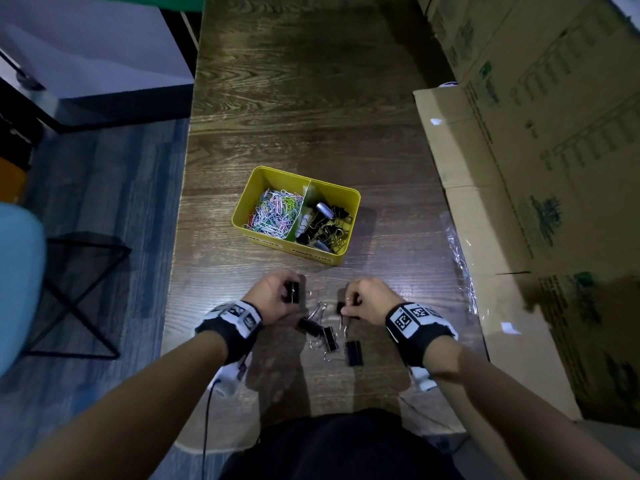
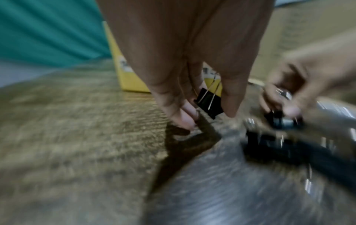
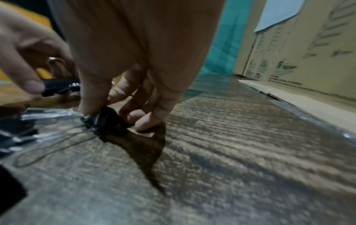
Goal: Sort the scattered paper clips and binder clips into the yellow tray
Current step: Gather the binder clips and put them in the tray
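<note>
The yellow tray [image 1: 256, 181] stands mid-table; its left compartment holds coloured paper clips [image 1: 275, 211], its right one black binder clips [image 1: 325, 223]. Just in front of it my left hand [image 1: 277, 299] pinches a black binder clip [image 2: 209, 102] between thumb and fingers, lifted slightly off the wood. My right hand [image 1: 360, 301] pinches another black binder clip [image 3: 105, 120] that touches the table. Between and below the hands lie three more black binder clips [image 1: 329, 337] with their wire handles spread.
Large cardboard boxes [image 1: 540, 140] line the table's right side, with a strip of clear plastic [image 1: 460, 258] along their foot. The table's left edge drops to the floor, where a black wire stool [image 1: 79, 292] and a blue seat [image 1: 17, 282] stand.
</note>
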A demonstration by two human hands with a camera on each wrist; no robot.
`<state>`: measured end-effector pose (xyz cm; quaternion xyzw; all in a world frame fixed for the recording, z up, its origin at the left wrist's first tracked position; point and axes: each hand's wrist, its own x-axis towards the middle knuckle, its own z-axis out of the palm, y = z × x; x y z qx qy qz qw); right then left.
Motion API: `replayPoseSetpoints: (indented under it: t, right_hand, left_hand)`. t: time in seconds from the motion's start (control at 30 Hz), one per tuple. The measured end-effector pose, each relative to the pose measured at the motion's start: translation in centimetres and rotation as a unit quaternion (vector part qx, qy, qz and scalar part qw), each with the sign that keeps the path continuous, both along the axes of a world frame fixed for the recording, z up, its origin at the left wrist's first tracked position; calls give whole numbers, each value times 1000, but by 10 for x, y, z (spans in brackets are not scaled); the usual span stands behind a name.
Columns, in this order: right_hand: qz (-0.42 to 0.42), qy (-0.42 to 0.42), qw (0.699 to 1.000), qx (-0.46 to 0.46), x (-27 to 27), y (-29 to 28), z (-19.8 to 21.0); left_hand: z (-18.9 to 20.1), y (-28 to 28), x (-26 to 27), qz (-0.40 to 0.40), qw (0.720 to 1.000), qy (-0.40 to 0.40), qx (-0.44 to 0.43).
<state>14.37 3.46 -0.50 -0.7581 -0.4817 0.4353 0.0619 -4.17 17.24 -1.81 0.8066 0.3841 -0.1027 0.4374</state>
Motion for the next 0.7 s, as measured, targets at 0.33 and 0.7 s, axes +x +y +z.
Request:
replayPoseSetpoints:
  t: [0.33,0.7]
  right_hand:
    - [-372,365,850,79,5,10,22]
    - [153,-18,985,-76,-30,21,26]
  left_hand:
    - [37,-5,-23,367,771,-253,-455]
    - [21,-34,-7,-214,969,80,94]
